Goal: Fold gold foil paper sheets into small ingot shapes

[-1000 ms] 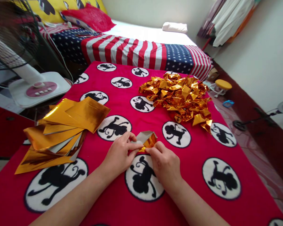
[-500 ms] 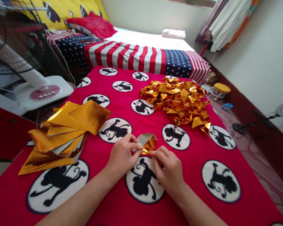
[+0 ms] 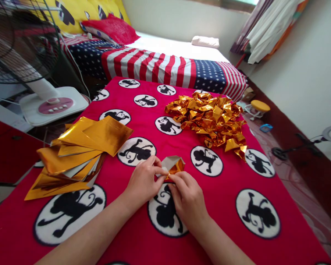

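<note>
A partly folded sheet of gold foil paper (image 3: pixel 177 166), its pale grey inner side showing at the back, sits between my hands over the red cloth (image 3: pixel 226 228). My left hand (image 3: pixel 146 180) pinches its near left edge between thumb and fingers. From the right, my right hand (image 3: pixel 188 197) has its fingertips closed on the near edge, almost touching the left fingers. Part of the paper is hidden behind the fingers. Flat gold foil sheets (image 3: pixel 71 152) lie in a fanned stack to the left. A heap of folded gold foil pieces (image 3: pixel 209 117) lies at the far right.
The cloth bears black monkey figures in white circles. A fan with a white base (image 3: pixel 53 105) stands at the left. Beyond the cloth is a bed with a flag-patterned cover (image 3: pixel 154 68). On the floor at right are a yellow stool (image 3: pixel 260 105) and a ring-light stand (image 3: pixel 292 147).
My right hand has moved left along the paper's near edge, closer to my left fingers. The left hand keeps its pinch. The whole view has shifted slightly.
</note>
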`<action>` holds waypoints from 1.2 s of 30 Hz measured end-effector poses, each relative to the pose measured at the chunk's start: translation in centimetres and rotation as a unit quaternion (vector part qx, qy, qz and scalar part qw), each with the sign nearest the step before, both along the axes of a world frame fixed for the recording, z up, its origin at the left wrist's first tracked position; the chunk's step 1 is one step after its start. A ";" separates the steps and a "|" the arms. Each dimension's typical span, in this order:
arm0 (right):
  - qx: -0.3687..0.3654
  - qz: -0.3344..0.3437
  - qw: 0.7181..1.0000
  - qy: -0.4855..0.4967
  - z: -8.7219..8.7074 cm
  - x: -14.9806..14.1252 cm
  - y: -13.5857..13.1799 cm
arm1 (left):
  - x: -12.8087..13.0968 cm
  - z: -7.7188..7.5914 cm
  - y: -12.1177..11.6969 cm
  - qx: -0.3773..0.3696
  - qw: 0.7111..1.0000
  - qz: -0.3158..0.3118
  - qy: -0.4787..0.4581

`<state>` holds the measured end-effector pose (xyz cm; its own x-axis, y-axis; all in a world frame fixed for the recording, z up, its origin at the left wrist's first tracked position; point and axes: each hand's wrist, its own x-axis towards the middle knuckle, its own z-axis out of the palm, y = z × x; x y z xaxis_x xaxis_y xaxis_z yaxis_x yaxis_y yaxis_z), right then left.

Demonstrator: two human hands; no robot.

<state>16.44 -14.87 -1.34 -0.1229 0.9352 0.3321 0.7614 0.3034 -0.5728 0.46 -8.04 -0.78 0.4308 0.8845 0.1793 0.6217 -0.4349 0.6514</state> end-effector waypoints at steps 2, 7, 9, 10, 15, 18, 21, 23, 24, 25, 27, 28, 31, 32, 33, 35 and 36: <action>-0.015 0.002 1.000 -0.008 -0.2 -0.4 0.1 | -0.3 -0.2 0.2 0.001 1.000 -0.013 -0.010; -0.020 0.019 1.000 -0.008 0.0 -0.2 1.0 | -1.9 -0.5 1.0 0.006 0.994 -0.066 -0.086; -0.005 0.057 0.998 -0.005 0.2 0.3 1.7 | -2.5 -0.4 1.3 0.018 0.992 -0.050 -0.115; 0.009 0.080 0.997 -0.002 0.2 0.7 2.2 | -2.8 -0.3 1.5 0.026 0.991 -0.043 -0.121; 0.036 0.144 0.989 -0.006 -0.1 2.0 4.7 | -3.6 -0.2 2.1 0.060 0.990 -0.066 -0.106; 0.023 0.125 0.992 -0.019 0.1 1.6 4.9 | -3.8 -0.3 2.2 0.082 0.988 -0.086 -0.097; -0.016 0.069 0.996 -0.045 1.0 0.6 4.2 | -3.8 -0.2 1.8 0.119 0.986 -0.101 -0.058; -0.040 0.036 0.997 -0.059 1.5 -0.1 3.6 | -3.7 -0.1 1.5 0.142 0.984 -0.109 -0.026; -0.049 0.021 0.997 -0.062 1.7 -0.4 3.4 | -3.6 0.0 1.4 0.148 0.982 -0.113 -0.012; -0.055 0.008 0.996 -0.063 1.8 -0.6 3.3 | -3.5 0.0 1.3 0.151 0.981 -0.119 -0.002; -0.065 -0.014 0.996 -0.063 1.8 -0.9 3.3 | -3.4 0.1 1.2 0.149 0.980 -0.133 0.012; -0.069 -0.023 0.995 -0.066 1.7 -0.9 3.4 | -3.4 0.1 1.2 0.147 0.979 -0.138 0.015; -0.085 -0.040 0.992 -0.082 1.6 -1.1 3.6 | -3.5 0.0 1.2 0.141 0.980 -0.140 0.017; -0.089 -0.040 0.991 -0.088 1.7 -1.1 3.6 | -3.6 0.0 1.3 0.140 0.980 -0.139 0.017; -0.093 -0.039 0.991 -0.092 1.8 -1.0 3.6 | -3.6 0.0 1.3 0.140 0.981 -0.137 0.016; -0.102 -0.029 0.990 -0.093 2.2 -0.9 3.6 | -3.7 0.1 1.3 0.144 0.980 -0.134 0.016; -0.106 -0.023 0.990 -0.090 2.3 -0.8 3.6 | -3.8 0.1 1.4 0.148 0.980 -0.132 0.016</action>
<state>15.65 -11.28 0.98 -0.1179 0.9876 0.1036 0.8668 0.1533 -0.4746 -3.31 -6.67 -0.71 0.6479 0.6520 0.3939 0.4799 -0.7509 0.4537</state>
